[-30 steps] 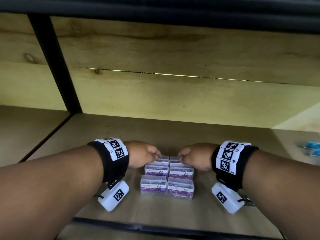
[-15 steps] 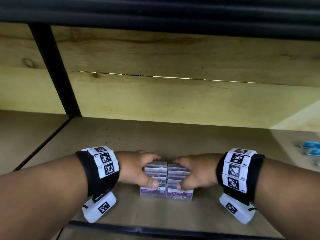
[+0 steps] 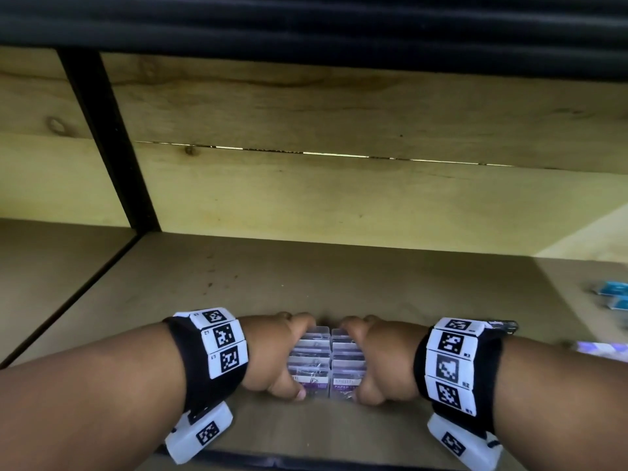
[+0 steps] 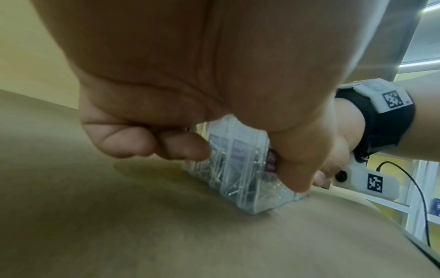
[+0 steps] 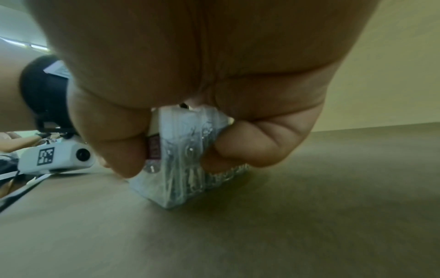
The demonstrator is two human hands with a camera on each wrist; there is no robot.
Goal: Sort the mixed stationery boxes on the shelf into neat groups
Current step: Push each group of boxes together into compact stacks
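A block of clear paper clip boxes (image 3: 327,363) is seen near the front edge of the wooden shelf (image 3: 339,277), arranged in two rows side by side, with purple labels on the nearest faces. The block is gripped from both sides. The left hand (image 3: 277,358) is curled around the left row: its fingers are bent over the far end and its thumb (image 3: 289,390) is pressed against the near face. The right hand (image 3: 380,363) is curled in the same way around the right row. In the left wrist view, the boxes (image 4: 240,167) are seen resting on the shelf surface, held between the bent fingers (image 4: 166,144) and the thumb. In the right wrist view, the right row (image 5: 183,159) is clamped between thumb and fingers, and metal clips are visible through the clear plastic.

At the right side of the shelf, well apart from the block, some blue boxes (image 3: 613,294) are lying; they are blurred. A black upright post (image 3: 108,144) stands at the back left, in front of the wooden back panel (image 3: 339,130).
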